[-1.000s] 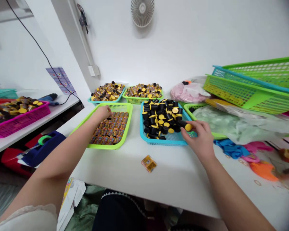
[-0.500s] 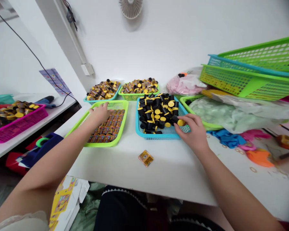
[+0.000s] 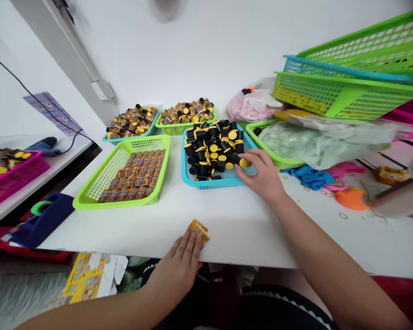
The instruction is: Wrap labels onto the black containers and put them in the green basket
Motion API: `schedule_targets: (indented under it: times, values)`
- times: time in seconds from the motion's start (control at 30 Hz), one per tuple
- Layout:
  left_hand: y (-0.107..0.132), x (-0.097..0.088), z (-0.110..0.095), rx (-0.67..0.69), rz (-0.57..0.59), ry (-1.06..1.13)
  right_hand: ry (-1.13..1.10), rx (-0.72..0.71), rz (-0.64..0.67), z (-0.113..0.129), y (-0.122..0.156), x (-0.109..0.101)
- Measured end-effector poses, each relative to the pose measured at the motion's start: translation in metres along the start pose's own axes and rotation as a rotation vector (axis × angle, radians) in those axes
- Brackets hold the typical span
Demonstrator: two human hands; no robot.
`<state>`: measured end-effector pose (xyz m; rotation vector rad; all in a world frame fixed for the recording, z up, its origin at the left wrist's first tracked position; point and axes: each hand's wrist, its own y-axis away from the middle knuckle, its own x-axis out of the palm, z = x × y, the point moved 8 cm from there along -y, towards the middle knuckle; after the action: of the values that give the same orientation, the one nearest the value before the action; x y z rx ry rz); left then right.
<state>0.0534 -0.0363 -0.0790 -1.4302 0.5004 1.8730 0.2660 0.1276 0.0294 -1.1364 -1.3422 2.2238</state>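
My left hand [image 3: 181, 263] lies palm down at the front edge of the white table. Its fingers stretch flat over a small yellow printed folded leaflet [image 3: 198, 229], whose far end shows beyond the fingertips. My right hand [image 3: 259, 174] pinches a small black canister with a yellow lid [image 3: 242, 162], over the right side of a blue basket [image 3: 209, 184]. Many similar canisters [image 3: 213, 149] are heaped in that basket. Left of it stands a green basket [image 3: 163, 176] with printed canisters [image 3: 137, 176] laid in rows.
Two full baskets [image 3: 132, 123] stand against the wall. On the right are stacked baskets [image 3: 340, 94], a plastic bag [image 3: 306, 142] and balloon-like pieces [image 3: 351, 198]. A pink basket [image 3: 24, 172] and a blue tape dispenser [image 3: 44, 220] are at the left.
My left hand has left the green basket and come down onto the leaflet, which sits slightly nearer the table edge. My right hand still holds the canister. The view has shifted.
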Motion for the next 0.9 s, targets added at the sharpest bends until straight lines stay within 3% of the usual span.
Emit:
schedule_targets:
  times: [0.13, 0.27, 0.33, 0.4, 0.47, 0.53, 0.63, 0.73, 0.83, 0.9]
  values:
    - [0.018, -0.013, -0.010, 0.136, 0.030, -0.044, -0.026, 0.010, 0.024, -0.001, -0.001, 0.002]
    - [0.002, -0.026, 0.000, 0.188, 0.029, 0.002, -0.027, 0.009, 0.028, -0.002, 0.000, 0.002]
    - [-0.016, -0.025, 0.017, 0.125, 0.077, 0.073, -0.017, 0.002, 0.032, -0.002, 0.000, 0.003]
    - [-0.034, -0.015, 0.041, -0.029, 0.183, 0.209, -0.014, -0.009, 0.027, -0.002, 0.001, 0.003]
    - [-0.044, -0.005, 0.060, -0.163, 0.268, 0.350, -0.024, -0.023, 0.020, -0.002, 0.001, 0.003]
    - [-0.048, -0.001, 0.074, -0.234, 0.283, 0.511, -0.041, -0.044, 0.008, 0.000, 0.000, 0.001]
    - [-0.051, -0.014, 0.093, -0.310, 0.164, 0.722, -0.049, -0.060, -0.021, 0.004, -0.001, -0.003]
    - [-0.064, -0.054, 0.113, -0.353, -0.110, 0.843, -0.093, -0.025, -0.034, 0.009, 0.000, -0.004]
    - [-0.091, -0.086, 0.124, -0.329, -0.361, 0.997, -0.330, 0.114, -0.025, 0.008, 0.004, 0.003]
    - [-0.110, -0.085, 0.128, -0.325, -0.451, 1.110, -0.560, 0.222, -0.016, 0.005, 0.007, 0.010]
